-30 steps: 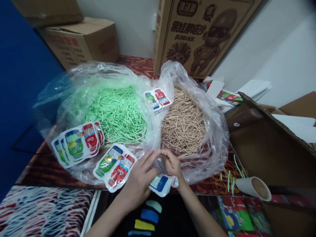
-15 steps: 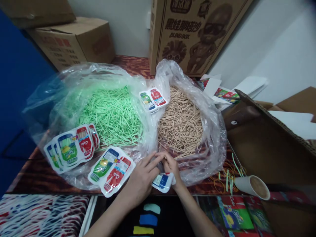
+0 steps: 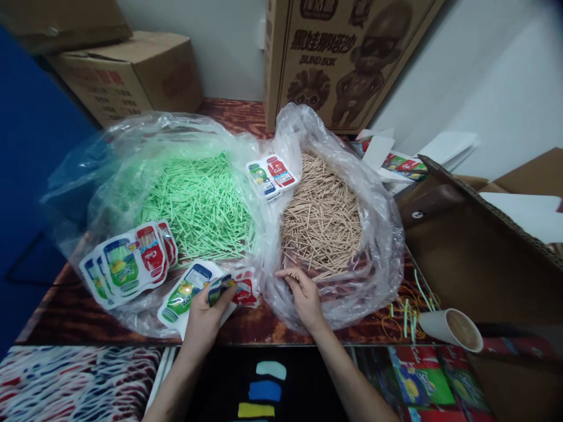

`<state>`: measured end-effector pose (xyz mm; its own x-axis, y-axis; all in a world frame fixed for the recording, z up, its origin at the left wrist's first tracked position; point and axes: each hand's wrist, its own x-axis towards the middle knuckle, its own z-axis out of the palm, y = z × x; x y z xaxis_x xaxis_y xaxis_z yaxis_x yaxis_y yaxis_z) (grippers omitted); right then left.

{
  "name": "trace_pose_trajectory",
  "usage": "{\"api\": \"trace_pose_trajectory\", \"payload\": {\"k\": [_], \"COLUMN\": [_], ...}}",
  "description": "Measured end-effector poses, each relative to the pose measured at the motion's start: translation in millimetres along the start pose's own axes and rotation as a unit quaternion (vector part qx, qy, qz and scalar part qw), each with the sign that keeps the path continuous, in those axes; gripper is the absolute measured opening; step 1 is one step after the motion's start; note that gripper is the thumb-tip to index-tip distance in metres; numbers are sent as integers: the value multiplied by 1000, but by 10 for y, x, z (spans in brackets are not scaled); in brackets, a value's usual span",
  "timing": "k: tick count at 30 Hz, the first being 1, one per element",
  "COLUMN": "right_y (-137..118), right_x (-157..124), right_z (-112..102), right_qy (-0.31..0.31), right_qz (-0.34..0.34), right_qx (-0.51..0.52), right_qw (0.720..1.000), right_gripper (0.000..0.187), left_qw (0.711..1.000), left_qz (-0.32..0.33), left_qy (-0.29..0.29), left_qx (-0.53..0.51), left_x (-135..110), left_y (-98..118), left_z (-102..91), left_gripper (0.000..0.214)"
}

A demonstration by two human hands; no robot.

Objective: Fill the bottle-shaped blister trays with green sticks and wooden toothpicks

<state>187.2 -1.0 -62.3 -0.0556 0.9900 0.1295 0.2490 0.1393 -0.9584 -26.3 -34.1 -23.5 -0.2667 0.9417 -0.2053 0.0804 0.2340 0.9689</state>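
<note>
My left hand (image 3: 206,319) is closed around a bent plastic packet (image 3: 247,287) whose red Cola half sticks out to the right. Under it lies a Sprite-and-Cola packet (image 3: 182,296), partly covered by the hand. My right hand (image 3: 307,300) pinches a small bunch of brown sticks, their ends showing at the fingertips. It is at the near edge of a clear plastic bag (image 3: 382,252) heaped with brown sticks (image 3: 323,217). Left of that, another clear bag holds green sticks (image 3: 202,205). Filled packets (image 3: 123,264) overlap at the left.
More packets (image 3: 272,176) rest between the bags. At right, a paper cup (image 3: 448,329) lies tipped beside rubber bands (image 3: 389,325) and loose green sticks. An open carton (image 3: 475,264) borders the table on the right. Cardboard boxes (image 3: 167,73) stand behind.
My left hand has moved left from beside the right hand, taking along the packet that was under the right hand. My right hand stays near the brown sticks.
</note>
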Motion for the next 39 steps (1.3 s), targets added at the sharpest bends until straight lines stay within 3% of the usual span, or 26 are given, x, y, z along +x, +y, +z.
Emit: {"api": "trace_pose_trajectory", "payload": {"k": [3,11,31,39], "right_y": [16,-4,6,-1], "right_x": [2,3,12,11], "right_z": [3,14,20,29], "right_qy": [4,6,10,11], "right_qz": [5,14,6,12], "right_qx": [2,-7,-13,-6], "right_qw": [1000,1000,1000,1000], "right_gripper": [20,19,19,18], "left_qw": [994,979,975,981], "left_qz": [-57,-88,-94,-79], "left_qy": [38,70,81,38], "left_qx": [-88,-173,-185,-173], "left_x": [-4,0,-41,-29], "left_y": [-28,110,110,-28], "left_z": [29,88,89,72], "left_gripper": [28,31,31,27]}}
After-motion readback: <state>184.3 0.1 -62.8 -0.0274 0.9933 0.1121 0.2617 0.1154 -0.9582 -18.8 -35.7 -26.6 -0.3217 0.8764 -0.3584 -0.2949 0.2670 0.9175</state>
